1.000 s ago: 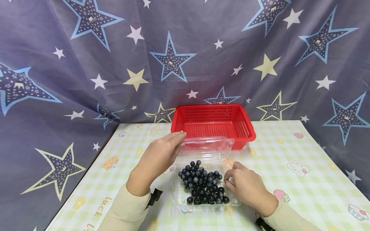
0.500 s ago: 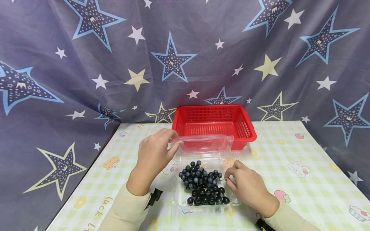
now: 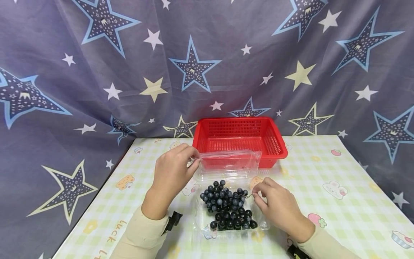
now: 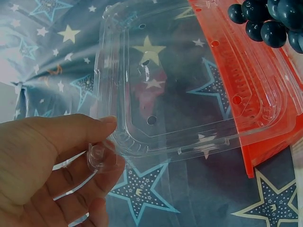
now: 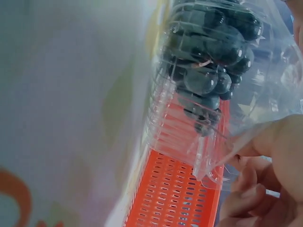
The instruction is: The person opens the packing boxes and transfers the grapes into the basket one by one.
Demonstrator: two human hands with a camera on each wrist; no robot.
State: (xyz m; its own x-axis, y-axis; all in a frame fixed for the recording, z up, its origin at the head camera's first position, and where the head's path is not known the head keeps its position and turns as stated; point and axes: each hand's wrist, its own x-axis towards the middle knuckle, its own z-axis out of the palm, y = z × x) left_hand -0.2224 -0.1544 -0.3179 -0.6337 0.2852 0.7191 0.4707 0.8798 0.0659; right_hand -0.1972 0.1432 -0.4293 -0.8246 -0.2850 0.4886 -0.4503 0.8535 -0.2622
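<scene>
Checked table backed by star-print cloth; raised clear lid pinched at corner by L hand; stem pinched betw. R hand's fingertips; dark grapes held in clear box, nearer than red basket.

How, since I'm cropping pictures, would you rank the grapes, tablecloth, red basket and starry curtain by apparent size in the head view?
Largest to smallest:
1. starry curtain
2. tablecloth
3. red basket
4. grapes, taken together, though nearer the camera than the basket
</scene>
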